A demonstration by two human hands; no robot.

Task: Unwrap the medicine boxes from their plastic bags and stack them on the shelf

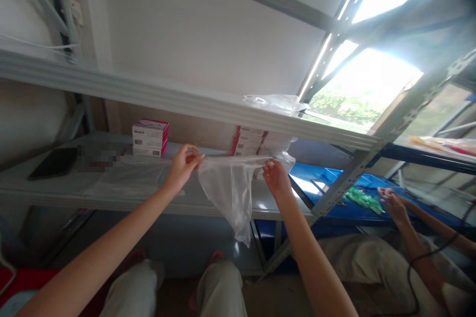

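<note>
A clear bag (230, 188) hangs between the person's two hands, in front of the near edge of the lower shelf (189, 203). The left hand (184, 164) pinches its upper left corner between thumb and fingers; the right hand (277, 177), its fingers curled in, grips the upper right end. The top edge runs nearly level from hand to hand, and the rest droops to a point below the shelf's edge.

On the lower shelf, just beyond the left hand, stand white and pink boxes (148, 138), one on another. More boxes (249, 142) stand at the far side behind the bag, partly hidden by it and by the upper shelf (148, 93). Clear plastic (130, 177) lies flat to the left, near the left forearm, and a dark flat thing (54, 163) lies at the far left.

More clear film (275, 102) lies crumpled on the upper shelf, left of the bright window (357, 84).

To the right, another person's hand (394, 206) is over a blue desk (336, 214), just beside a green bundle (362, 199); I cannot tell what it holds.
</note>
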